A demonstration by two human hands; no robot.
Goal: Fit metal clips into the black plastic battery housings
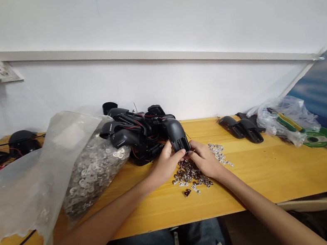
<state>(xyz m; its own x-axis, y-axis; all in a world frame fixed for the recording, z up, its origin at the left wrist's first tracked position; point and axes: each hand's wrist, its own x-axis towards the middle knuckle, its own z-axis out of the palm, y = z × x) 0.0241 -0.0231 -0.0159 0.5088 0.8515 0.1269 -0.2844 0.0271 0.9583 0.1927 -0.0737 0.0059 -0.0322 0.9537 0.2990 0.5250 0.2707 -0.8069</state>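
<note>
Both of my hands meet at a black curved plastic housing, tilted up over the table, with a slotted recess facing me. My left hand grips its lower left side, thumb across the bottom edge. At the lower right corner, my right hand pinches the edge with thumb and fingers; whether a small part is between them is hidden. Beneath the hands lies a loose pile of small shiny metal pieces. A heap of similar black housings with thin red and black wires stands just behind and left.
A clear plastic bag of flat metal pieces lies left. Two black housings rest at right, beside a plastic bag, yellow-green cutters and a green spool. The wooden table meets a white wall. More black parts sit far left.
</note>
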